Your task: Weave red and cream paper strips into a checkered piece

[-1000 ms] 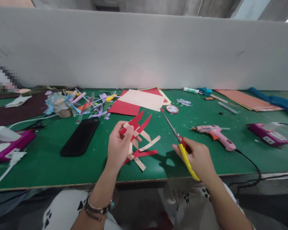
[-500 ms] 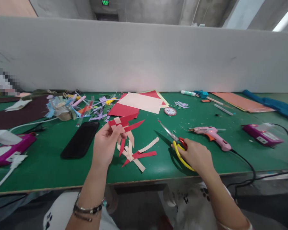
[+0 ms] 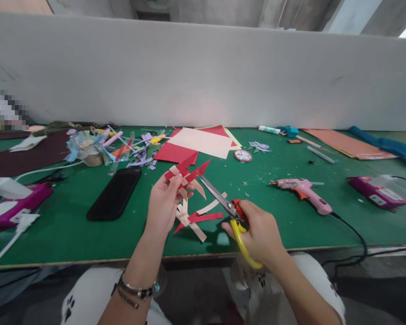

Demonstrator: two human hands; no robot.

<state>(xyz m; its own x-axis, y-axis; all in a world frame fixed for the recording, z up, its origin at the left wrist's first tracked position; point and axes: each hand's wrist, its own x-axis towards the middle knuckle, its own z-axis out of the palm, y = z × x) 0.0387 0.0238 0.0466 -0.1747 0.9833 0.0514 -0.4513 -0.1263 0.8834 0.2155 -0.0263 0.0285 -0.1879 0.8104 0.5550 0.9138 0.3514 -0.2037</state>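
My left hand (image 3: pixel 165 204) pinches a small piece of crossed red and cream paper strips (image 3: pixel 186 173), held up above the green table (image 3: pixel 71 234). My right hand (image 3: pixel 260 234) grips yellow-handled scissors (image 3: pixel 228 211). Their blades point up and left, with the tips close to the held strips. Below the held piece, more loose red and cream strips (image 3: pixel 196 217) lie on the table.
Red and cream paper sheets (image 3: pixel 196 144) lie further back, with a black phone (image 3: pixel 114 193) to the left and a pile of paper scraps (image 3: pixel 122 149). A pink glue gun (image 3: pixel 304 190) lies at right, purple devices (image 3: pixel 375 192) at both sides, and a white wall stands behind.
My right hand lifted the scissors off the table and swung them left toward the strips. My left hand shifted slightly right and turned the paper piece.
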